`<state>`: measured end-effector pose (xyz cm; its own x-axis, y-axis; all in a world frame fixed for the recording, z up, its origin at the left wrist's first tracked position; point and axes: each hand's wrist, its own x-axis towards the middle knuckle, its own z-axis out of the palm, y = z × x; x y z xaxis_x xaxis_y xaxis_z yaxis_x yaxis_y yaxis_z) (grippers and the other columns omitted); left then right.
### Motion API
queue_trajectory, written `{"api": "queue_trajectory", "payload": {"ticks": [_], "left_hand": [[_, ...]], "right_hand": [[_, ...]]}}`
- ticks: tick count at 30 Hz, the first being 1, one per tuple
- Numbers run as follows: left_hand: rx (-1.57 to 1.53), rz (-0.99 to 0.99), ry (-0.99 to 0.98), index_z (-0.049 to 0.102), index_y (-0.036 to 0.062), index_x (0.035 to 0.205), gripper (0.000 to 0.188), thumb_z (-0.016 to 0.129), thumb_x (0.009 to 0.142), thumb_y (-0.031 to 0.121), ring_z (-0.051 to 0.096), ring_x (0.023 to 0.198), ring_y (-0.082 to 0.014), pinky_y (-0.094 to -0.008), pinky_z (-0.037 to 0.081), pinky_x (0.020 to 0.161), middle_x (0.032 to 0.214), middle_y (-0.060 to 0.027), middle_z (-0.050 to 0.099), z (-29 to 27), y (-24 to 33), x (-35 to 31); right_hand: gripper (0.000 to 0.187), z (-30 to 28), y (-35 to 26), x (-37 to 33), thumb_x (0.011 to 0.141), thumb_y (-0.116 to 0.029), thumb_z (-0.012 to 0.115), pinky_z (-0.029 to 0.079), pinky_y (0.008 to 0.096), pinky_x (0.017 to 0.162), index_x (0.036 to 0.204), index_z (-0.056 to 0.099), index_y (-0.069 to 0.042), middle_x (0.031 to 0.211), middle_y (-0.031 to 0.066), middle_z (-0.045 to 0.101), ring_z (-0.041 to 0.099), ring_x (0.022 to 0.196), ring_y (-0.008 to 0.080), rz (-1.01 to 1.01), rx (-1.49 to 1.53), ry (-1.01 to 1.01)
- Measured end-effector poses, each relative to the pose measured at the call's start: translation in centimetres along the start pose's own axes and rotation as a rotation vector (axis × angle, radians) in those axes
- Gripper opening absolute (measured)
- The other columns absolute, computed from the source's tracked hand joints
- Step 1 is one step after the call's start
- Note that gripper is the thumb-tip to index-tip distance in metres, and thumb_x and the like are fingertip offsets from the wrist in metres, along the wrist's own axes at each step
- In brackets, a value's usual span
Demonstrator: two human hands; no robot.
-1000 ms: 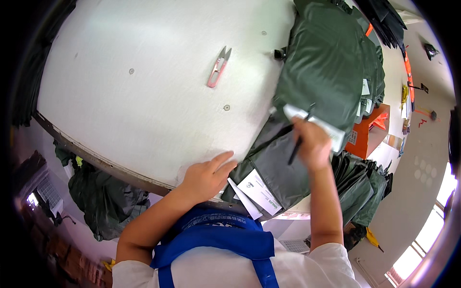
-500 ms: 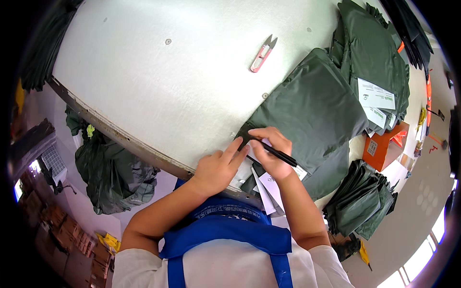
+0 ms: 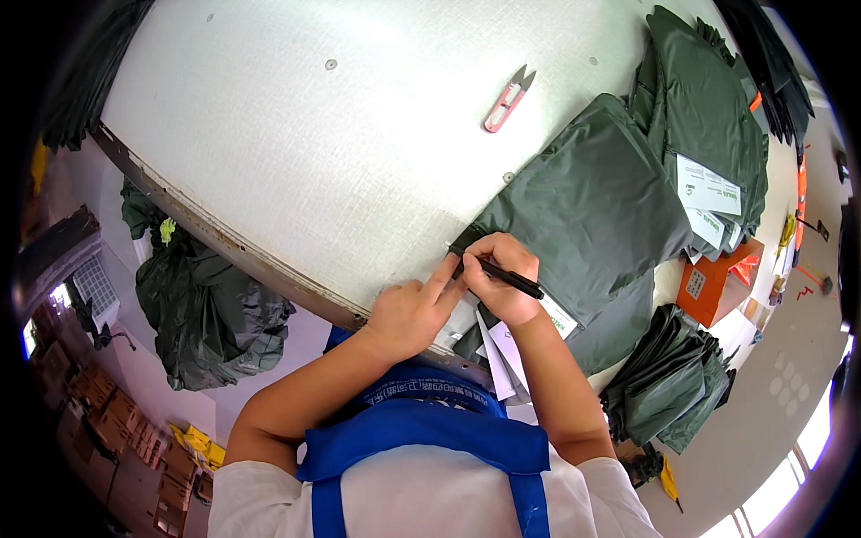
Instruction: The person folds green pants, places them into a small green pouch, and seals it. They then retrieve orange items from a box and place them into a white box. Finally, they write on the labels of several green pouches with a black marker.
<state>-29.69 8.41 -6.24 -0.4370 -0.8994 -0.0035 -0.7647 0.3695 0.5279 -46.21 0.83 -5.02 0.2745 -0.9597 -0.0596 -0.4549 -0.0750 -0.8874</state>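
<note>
My right hand point(image 3: 508, 280) is closed around a black pen point(image 3: 513, 281), its tip pointing down to the left. The tip is at the near-left corner of a folded dark green garment point(image 3: 592, 193) on the table. My left hand point(image 3: 405, 314) lies beside it, index finger and thumb stretched out against that dark corner. What lies right under the pen tip is hidden by my fingers. White paper tags point(image 3: 504, 354) hang over the table edge below my right wrist. Pink-handled thread snips point(image 3: 508, 100) lie farther up the table.
More folded green garments point(image 3: 708, 108) with white tags point(image 3: 708, 184) are stacked at the far right. An orange box point(image 3: 717, 287) stands near another green pile point(image 3: 668, 377). Left of the metal table edge point(image 3: 224, 247), a bundle of dark green fabric point(image 3: 206, 309) sits lower down.
Both hands stay at the garment's corner, and the pen has shifted slightly, its back end a little to the left. The whole view has tilted slightly.
</note>
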Motion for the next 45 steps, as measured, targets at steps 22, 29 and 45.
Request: {"api": "queue_trajectory", "payload": {"ticks": [22,29,45], "left_hand": [[-0.204,-0.345,0.069,0.050,0.0068,0.130,0.054,0.070,0.081,0.018,0.063,0.094,-0.0323,-0.0396,0.053,0.074,0.128,-0.0136,0.050,-3.6,-0.6,5.0],[-0.187,-0.263,-0.196,0.046,0.0118,0.135,0.063,0.072,0.078,0.008,0.063,0.087,-0.0326,-0.0407,0.052,0.071,0.123,-0.0112,0.048,-2.9,1.1,7.0],[-0.412,-0.390,-0.243,0.056,-0.0005,0.113,0.049,0.077,0.076,0.024,0.062,0.087,-0.0292,-0.0381,0.049,0.078,0.097,-0.0170,0.064,-1.9,1.7,5.9]], "right_hand": [[0.073,-14.2,10.1,-17.9,0.083,-0.030,0.074,0.036,0.0440,0.105,0.136,0.034,0.003,0.135,0.0249,0.046,0.048,0.122,0.0398,0.845,-0.623,1.026],[0.057,-9.8,7.2,-17.9,0.089,-0.010,0.063,0.030,0.0411,0.111,0.137,0.035,0.000,0.143,0.0253,0.039,0.042,0.130,0.0381,0.543,-0.513,0.750],[0.069,-6.5,4.4,-16.6,0.077,-0.006,0.072,0.031,0.0416,0.109,0.135,0.035,0.007,0.133,0.0247,0.043,0.042,0.127,0.0378,0.614,-0.326,0.909]]}}
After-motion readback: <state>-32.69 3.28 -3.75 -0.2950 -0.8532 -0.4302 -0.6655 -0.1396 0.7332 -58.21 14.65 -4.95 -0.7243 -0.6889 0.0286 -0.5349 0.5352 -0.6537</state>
